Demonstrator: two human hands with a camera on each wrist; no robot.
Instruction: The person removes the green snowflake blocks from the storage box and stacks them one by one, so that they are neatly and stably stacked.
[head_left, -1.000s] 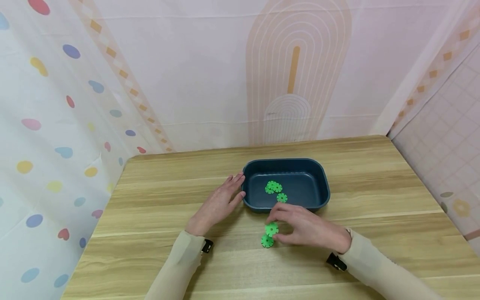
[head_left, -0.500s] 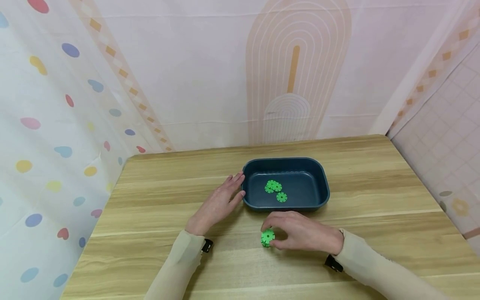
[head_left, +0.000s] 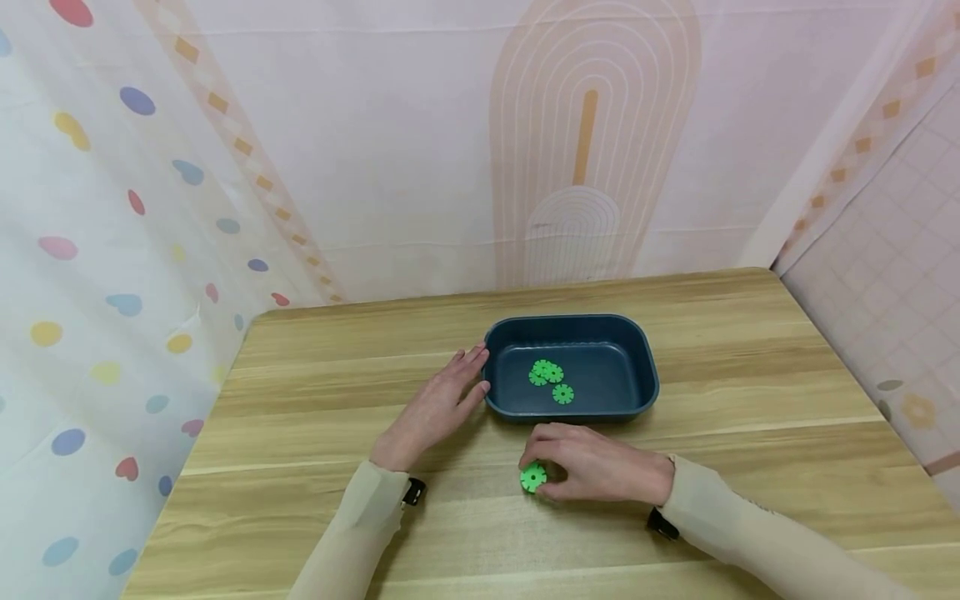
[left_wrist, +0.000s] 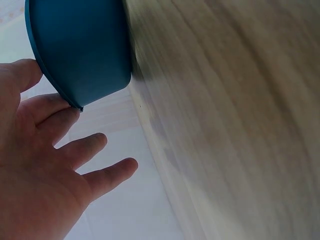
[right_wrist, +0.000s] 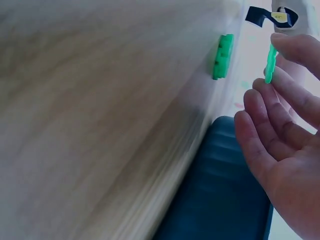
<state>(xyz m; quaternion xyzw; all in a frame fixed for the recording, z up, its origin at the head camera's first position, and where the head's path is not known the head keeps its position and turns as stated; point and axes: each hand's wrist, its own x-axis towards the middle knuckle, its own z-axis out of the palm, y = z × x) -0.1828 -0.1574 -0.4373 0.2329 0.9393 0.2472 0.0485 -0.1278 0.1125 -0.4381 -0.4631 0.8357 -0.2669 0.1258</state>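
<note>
My right hand [head_left: 592, 462] pinches a green notched disc [head_left: 533, 477] between thumb and fingertips, in front of the bin. In the right wrist view this disc [right_wrist: 270, 64] is apart from a short stack of green discs [right_wrist: 223, 56] on the table; seen from the head, it covers that stack. A dark blue rectangular bin [head_left: 573, 416] holds several more green discs [head_left: 562, 394], some overlapping. My left hand [head_left: 435, 412] rests its fingertips against the bin's left rim. Its fingers [left_wrist: 112, 177] are spread and straight in the left wrist view.
The wood-grain table [head_left: 322, 433] reaches back to a patterned cloth [head_left: 420, 167], which also hangs at the left and right. A black strap [head_left: 662, 523] is on the right wrist, another strap [head_left: 414, 492] on the left.
My right hand has moved left and slightly nearer with the pinched disc, which now overlaps the stack in the head view. The left hand has stayed at the bin.
</note>
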